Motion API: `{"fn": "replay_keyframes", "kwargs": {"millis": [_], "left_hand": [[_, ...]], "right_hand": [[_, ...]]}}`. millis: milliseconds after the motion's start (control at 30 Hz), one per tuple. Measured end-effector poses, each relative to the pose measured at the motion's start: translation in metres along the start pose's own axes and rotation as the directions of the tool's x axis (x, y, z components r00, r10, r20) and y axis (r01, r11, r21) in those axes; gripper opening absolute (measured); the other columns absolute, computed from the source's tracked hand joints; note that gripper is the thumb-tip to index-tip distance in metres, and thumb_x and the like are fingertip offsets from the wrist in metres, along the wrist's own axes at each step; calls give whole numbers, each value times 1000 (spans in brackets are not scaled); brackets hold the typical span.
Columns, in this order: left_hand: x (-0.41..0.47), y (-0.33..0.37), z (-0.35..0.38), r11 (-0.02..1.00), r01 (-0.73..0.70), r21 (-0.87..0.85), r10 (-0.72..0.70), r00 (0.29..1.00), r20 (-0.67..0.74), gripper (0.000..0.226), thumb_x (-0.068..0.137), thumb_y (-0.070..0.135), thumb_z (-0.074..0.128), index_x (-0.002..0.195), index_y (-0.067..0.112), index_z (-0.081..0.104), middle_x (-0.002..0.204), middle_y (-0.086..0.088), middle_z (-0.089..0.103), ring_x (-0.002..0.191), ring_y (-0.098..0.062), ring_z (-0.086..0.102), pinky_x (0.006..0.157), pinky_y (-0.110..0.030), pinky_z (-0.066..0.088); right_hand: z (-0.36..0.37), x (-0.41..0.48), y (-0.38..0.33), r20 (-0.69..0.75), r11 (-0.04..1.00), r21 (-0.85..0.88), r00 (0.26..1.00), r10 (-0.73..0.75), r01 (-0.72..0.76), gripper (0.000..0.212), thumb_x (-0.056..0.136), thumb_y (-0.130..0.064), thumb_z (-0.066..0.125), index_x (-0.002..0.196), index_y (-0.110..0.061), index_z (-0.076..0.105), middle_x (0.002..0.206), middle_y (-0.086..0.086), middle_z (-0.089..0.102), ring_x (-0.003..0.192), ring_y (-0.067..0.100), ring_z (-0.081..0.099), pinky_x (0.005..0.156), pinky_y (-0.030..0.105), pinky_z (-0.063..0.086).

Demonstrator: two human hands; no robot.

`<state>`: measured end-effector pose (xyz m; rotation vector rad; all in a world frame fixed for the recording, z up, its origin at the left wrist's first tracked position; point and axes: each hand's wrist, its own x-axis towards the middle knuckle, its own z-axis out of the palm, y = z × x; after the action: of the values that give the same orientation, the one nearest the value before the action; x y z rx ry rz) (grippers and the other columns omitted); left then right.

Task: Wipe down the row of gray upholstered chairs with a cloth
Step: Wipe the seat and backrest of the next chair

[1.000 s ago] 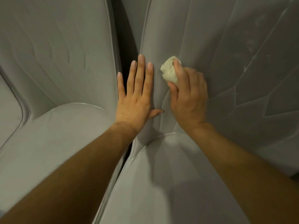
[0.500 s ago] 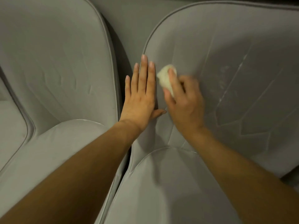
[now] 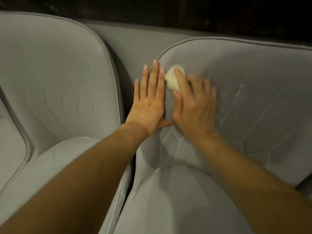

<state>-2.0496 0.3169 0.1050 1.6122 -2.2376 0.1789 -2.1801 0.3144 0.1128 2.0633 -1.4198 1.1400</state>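
Both hands are at work on the right chair's backrest point(image 3: 253, 81), gray upholstery with a piped edge. The right hand point(image 3: 194, 105) is curled round a small cream cloth point(image 3: 172, 78), wadded into a ball, and presses it against the backrest close to its upper left corner, just inside the piping. Only the front of the cloth shows past the forefinger and thumb, and the hand itself is blurred. The left hand point(image 3: 148, 102) lies flat along the backrest's left edge, fingers straight and close together, holding nothing. Its thumb is spread toward the right hand, and whether the two touch cannot be told. The cloth sits just beside the left hand's outstretched fingers, near their tips. Pale streaks point(image 3: 236, 97) slant down the backrest to the right of both hands. Below the backrest bulges the same chair's seat cushion point(image 3: 177, 200). To the left of the backrest, across a narrow dark gap, stands the neighboring chair point(image 3: 59, 73), gray as well and lightly creased. Above the backrest runs a dark band point(image 3: 168, 10) whose detail cannot be made out.
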Motion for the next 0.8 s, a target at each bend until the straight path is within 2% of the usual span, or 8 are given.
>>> {"fn": "replay_keyframes", "kwargs": {"millis": [167,300,400,467,567,667,733,800], "left_hand": [[1,2,-3,1000,20,8,-21,997,72,130,70,61,70,142,13,-28,153,-14,-25,135,-26,-33,115,-51,-8],[0,2,-7,999,25,20,-27,994,106,139,68,63,73,136,11,-37,151,-14,-31,139,-34,-29,116,-55,-7],[-1,4,-9,999,42,15,-44,986,162,141,67,64,72,131,10,-41,143,-10,-40,137,-35,-32,115,-56,-10],[-1,5,-10,999,49,23,-52,979,197,143,68,64,71,131,12,-45,147,-15,-39,138,-39,-31,114,-57,-12],[-1,2,-9,999,33,22,-37,977,209,140,68,65,72,131,18,-44,147,-17,-37,137,-42,-30,113,-59,-11],[0,4,-8,998,44,37,-51,970,236,142,68,66,70,127,17,-49,145,-18,-39,136,-43,-31,113,-61,-9],[0,5,-8,996,66,57,-78,964,254,143,69,67,69,120,18,-55,142,-16,-43,135,-43,-33,113,-61,-9],[1,4,-8,995,69,69,-84,963,255,144,70,68,68,115,19,-59,139,-15,-46,135,-43,-33,113,-61,-9]], "right_hand": [[-2,-28,-1,52,997,69,998,20,-24,33,86,-12,55,117,-5,64,90,13,62,75,24,44,61,36,34],[-25,10,-7,-118,988,142,990,75,-58,35,91,-15,49,120,0,60,88,21,57,79,23,41,65,31,34],[-30,53,4,-205,993,-20,972,111,-118,39,87,-18,56,122,-2,60,94,20,60,83,25,50,68,23,29],[-24,57,8,-154,980,-102,976,152,-169,40,85,-22,55,121,-5,61,97,18,61,81,30,56,68,26,31],[-13,17,6,-42,989,-64,991,128,-130,39,87,-21,52,122,-3,60,95,19,60,78,31,53,67,32,32],[-14,-19,7,59,997,-6,996,74,-73,36,89,-18,51,119,-2,62,90,16,60,73,30,49,61,37,39],[-18,-24,7,75,997,39,995,70,-73,36,86,-17,52,117,-2,64,86,15,60,71,30,50,58,37,42],[-25,-15,5,17,995,74,998,63,-64,35,86,-15,53,116,-1,64,84,17,58,69,31,53,58,37,44]]}}
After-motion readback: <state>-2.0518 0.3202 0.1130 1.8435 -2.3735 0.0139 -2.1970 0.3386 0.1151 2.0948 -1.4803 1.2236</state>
